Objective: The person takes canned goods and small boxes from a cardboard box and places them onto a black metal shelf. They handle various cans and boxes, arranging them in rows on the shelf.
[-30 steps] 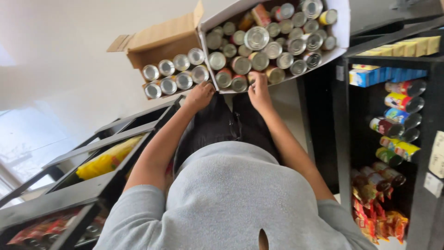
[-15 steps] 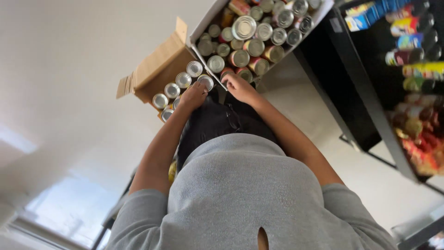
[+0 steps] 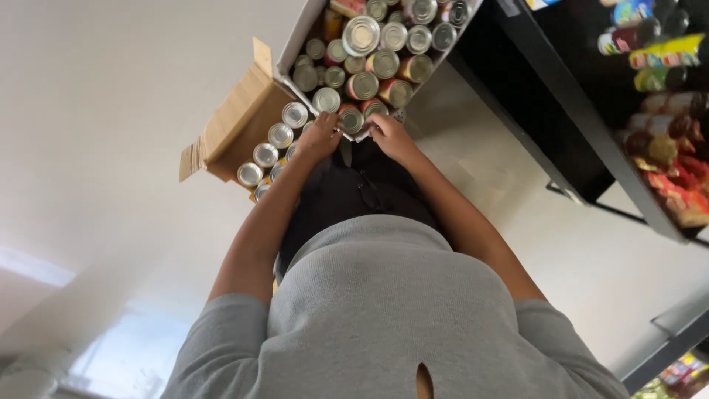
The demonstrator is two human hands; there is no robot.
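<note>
A white open box point(image 3: 299, 38) packed with several upright tin cans point(image 3: 361, 35) lies on the floor in front of me. My left hand point(image 3: 319, 137) grips its near rim at the left corner, fingers curled next to a red-labelled can point(image 3: 350, 119). My right hand point(image 3: 389, 137) holds the same rim a little further right. A brown cardboard box point(image 3: 235, 118) with more silver-topped cans point(image 3: 281, 135) touches the white box on the left, just beside my left hand. My grey shirt and dark trousers hide the floor under my arms.
A black shelving unit point(image 3: 561, 111) stands at the right, stocked with coloured cans and packets point(image 3: 665, 52). The pale floor point(image 3: 111, 111) spreads out to the left. Another shelf edge point(image 3: 676, 332) shows at the lower right.
The view has swung, so the boxes sit higher and the shelves have slid to the right. Both hands stay at the near rim of the white box.
</note>
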